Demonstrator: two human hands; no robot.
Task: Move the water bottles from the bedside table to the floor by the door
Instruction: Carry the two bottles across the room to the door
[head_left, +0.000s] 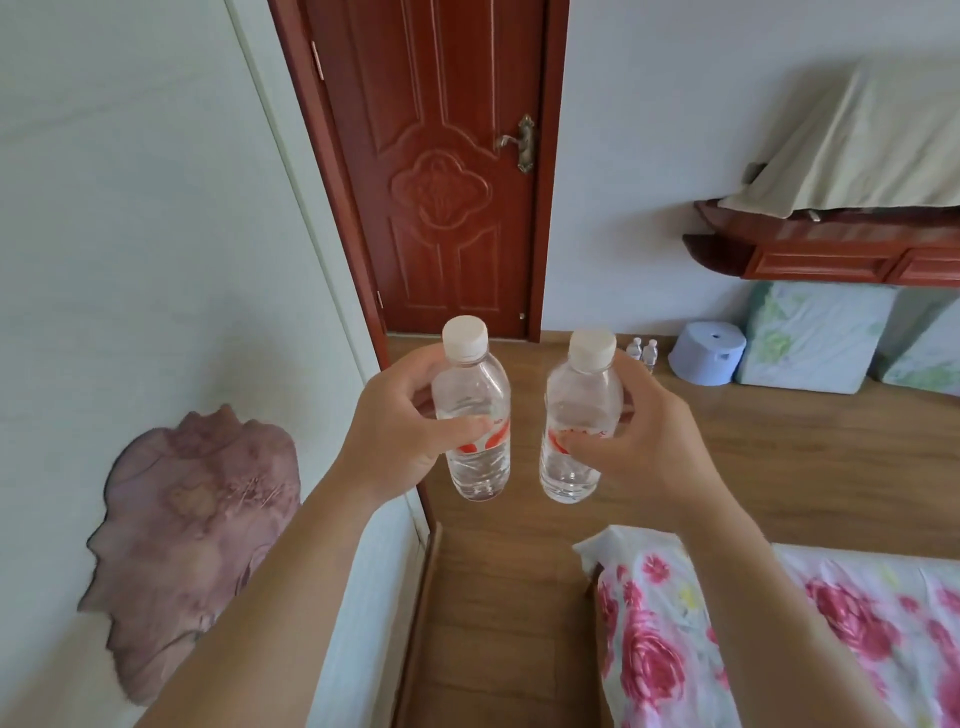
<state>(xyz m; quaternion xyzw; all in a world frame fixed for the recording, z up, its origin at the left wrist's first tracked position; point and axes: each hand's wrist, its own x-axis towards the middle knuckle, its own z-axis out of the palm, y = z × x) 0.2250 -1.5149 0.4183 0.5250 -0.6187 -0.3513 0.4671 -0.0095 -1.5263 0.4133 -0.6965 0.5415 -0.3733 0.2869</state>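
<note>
Now both bottles are in the air. The left bottle (472, 384) is upright in your left hand (400, 421) and the right bottle (582, 395) is upright in your right hand (649, 436). Each has fingers and thumb curled round its labelled middle, and the caps are on. They hang side by side, apart, in front of the closed door (441, 156).

By the look of it you are in the carry, with the set-down to come. Hold them upright and don't squeeze; thin plastic like this likely dents and slips under a hard grip. Aim for the bare floor (753, 467) to the right of the door, where two more bottles (642, 352) stand by the wall, near a blue stool (707, 358). Bend low before letting go, seat each base flat on the boards, and place them near that pair without knocking it over. Mind the bed (779, 623) corner at your right as you walk forward. Release one hand at a time, checking that each bottle stands.
</note>
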